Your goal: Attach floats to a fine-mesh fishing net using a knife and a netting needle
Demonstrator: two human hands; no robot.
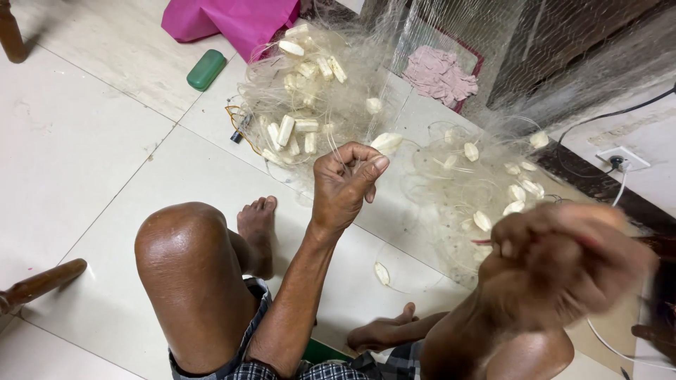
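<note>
Soft even indoor light, glare on knee (184,243), right hand (563,260) motion-blurred

view: head camera, looking steeply down, close over knees
faces: floor (105,141), net (451,176) at 12 o'clock

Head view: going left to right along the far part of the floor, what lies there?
Green oblong plastic case → magenta cloth → heap of fine clear fishing net with white oval floats → crumpled pale pink cloth → white wall socket with a plugged-in cable.
</note>
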